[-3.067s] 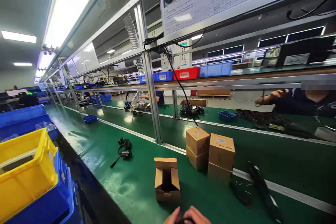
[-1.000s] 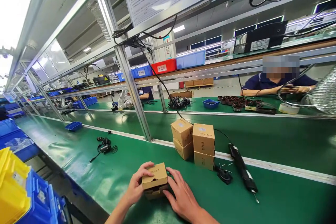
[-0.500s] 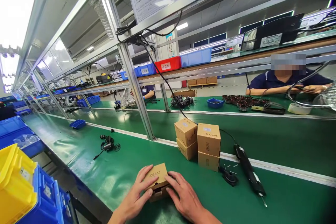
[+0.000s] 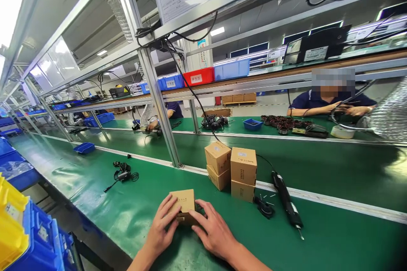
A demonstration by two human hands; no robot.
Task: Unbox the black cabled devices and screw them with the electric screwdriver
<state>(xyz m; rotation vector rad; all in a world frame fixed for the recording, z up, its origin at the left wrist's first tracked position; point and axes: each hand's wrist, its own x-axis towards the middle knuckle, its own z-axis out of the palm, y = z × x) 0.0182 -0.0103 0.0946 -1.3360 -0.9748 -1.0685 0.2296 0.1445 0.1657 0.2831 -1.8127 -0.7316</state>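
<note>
A small brown cardboard box (image 4: 182, 203) sits on the green bench (image 4: 133, 216) in front of me. My left hand (image 4: 159, 228) grips its left side with curled fingers. My right hand (image 4: 213, 230) presses against its right front, fingers wrapped round the flap edge. Just behind stand several closed cardboard boxes (image 4: 232, 169) stacked in two piles. A black electric screwdriver (image 4: 286, 205) lies to their right, its cable running up to the frame, with loose screws (image 4: 265, 196) and a small black part (image 4: 263, 209) beside it.
A black cabled device (image 4: 122, 175) lies on the bench to the left. Blue and yellow bins (image 4: 19, 228) stand at the lower left. An aluminium post (image 4: 159, 106) rises behind. Across the green conveyor (image 4: 318, 165) a person in dark blue (image 4: 330, 101) works by black parts (image 4: 286, 123).
Three seconds ago the box stood open and upright with my hands low. Since then both hands have closed round it, laid it flat, and turned it slightly.
</note>
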